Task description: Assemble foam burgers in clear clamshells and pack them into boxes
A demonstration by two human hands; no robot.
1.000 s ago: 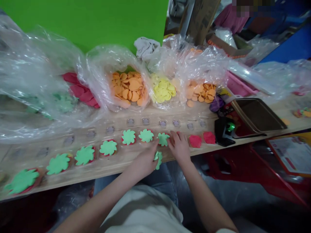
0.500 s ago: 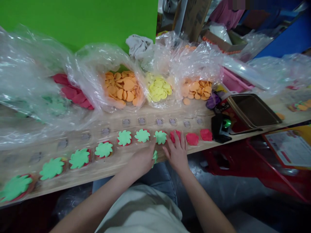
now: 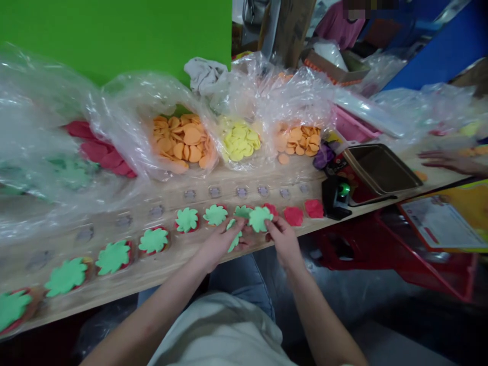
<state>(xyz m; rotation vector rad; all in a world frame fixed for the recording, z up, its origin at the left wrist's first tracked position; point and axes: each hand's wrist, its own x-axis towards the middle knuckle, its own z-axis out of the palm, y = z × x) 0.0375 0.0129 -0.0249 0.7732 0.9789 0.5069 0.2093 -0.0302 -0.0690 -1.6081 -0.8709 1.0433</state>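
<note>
My right hand [image 3: 284, 240] pinches the edge of a green flower-shaped foam piece [image 3: 260, 218], held in front of the red foam pieces. My left hand [image 3: 221, 243] is closed on another green foam flower [image 3: 233, 238], tilted on edge; whether it is one piece or a stack I cannot tell. Just behind my hands, a green flower [image 3: 242, 210] lies in the row, partly covered. Leftward along the front edge run several green flowers on red pieces, such as this green flower [image 3: 186, 220]. To the right, a red foam piece [image 3: 293, 216] and a second red piece [image 3: 314, 208] have no green on top.
Plastic bags behind hold orange discs [image 3: 183, 140], yellow pieces [image 3: 242, 142] and red pieces [image 3: 101, 150]. A black device with a green light [image 3: 337, 197] and a brown tray [image 3: 383, 170] stand right. A co-worker's hand [image 3: 452, 161] rests far right.
My right hand has come off the red piece and now pinches a green flower. My left hand has drawn back slightly from the row. A co-worker's hand has appeared at the right.
</note>
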